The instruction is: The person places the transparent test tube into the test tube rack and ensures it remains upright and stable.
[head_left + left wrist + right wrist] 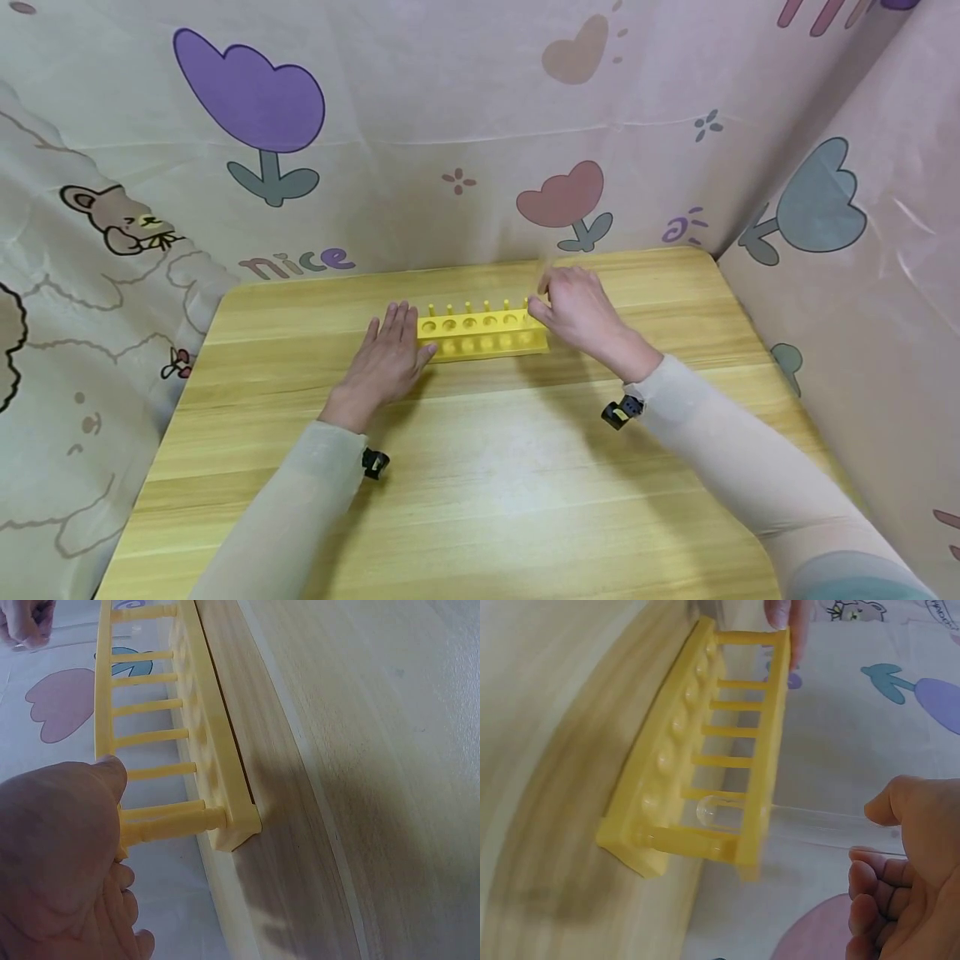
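A yellow test tube rack (pixel 483 335) with a row of several holes lies across the far middle of the wooden table (pixel 480 483). My left hand (pixel 390 350) lies flat with straight fingers against the rack's left end, and its thumb (pixel 101 784) touches the rack (pixel 202 735). At the right end, my right hand (pixel 564 307) pinches a clear glass test tube (pixel 810 823). The tube's rounded tip sits inside the end hole of the rack (pixel 705 750), just past the top plate. In the head view the tube is only a faint blur above my right hand (pixel 900 885).
Printed fabric walls (pixel 465 125) close in the table at the back, left and right (pixel 862 250). The rack stands close to the back wall. Bare wood stretches from the rack to the near edge, under my forearms.
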Available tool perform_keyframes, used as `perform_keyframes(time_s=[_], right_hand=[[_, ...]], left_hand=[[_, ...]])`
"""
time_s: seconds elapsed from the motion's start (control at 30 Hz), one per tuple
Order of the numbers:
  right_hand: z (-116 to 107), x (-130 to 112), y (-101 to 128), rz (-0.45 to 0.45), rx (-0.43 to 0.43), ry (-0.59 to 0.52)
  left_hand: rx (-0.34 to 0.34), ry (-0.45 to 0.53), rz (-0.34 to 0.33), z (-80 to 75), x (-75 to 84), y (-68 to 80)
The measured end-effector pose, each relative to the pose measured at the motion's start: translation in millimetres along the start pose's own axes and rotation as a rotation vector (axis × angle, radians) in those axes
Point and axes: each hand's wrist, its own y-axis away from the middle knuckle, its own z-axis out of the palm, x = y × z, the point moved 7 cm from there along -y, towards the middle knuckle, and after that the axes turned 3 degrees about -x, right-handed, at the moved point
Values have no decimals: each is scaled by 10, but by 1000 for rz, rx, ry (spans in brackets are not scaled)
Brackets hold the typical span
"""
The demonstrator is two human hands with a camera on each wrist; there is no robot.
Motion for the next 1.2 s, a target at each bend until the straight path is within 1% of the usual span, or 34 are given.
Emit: perform_keyframes(time_s=[0.17,0.3,0.6,1.03,1.2], right_hand=[[133,42,2,31,-36,9],[206,52,13,39,-56,16],[308,72,29,30,-72,45],[321,76,37,24,-44,70],[315,77,39,22,-34,78]], left_hand=[[-2,-2,0,3,6,10],[-1,3,1,7,6,13],[8,23,0,13,4,12],[6,30,-3,31,-9,-13],[19,18,3,27,-6,-13]])
